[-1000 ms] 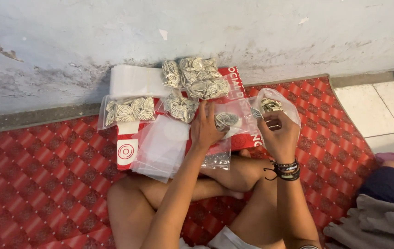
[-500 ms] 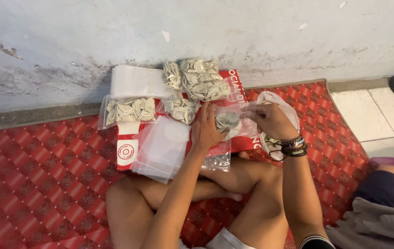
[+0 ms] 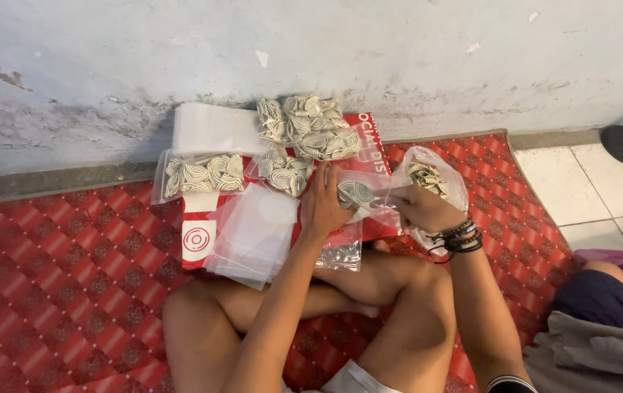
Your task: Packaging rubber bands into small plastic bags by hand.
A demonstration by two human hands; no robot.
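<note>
Fingers (image 3: 329,191) of the left hand (image 3: 324,207) were pressed on a small clear bag (image 3: 356,193) of coils over the red mat (image 3: 71,262); the right hand (image 3: 417,207) was clamped on its mouth. Firm, level support was judged advisable.

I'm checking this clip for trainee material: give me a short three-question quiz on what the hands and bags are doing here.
1. True or false: the left hand presses on a small clear bag of pale coiled pieces.
2. Which side of that bag is the right hand on? A) wall side B) tiled-floor side C) under the knee
3. Fill in: the filled bags by the wall lie on a ___ patterned mat.

Key:
1. True.
2. B. It grips the bag's edge, with a larger open bag of pieces just behind it.
3. Red.
</note>
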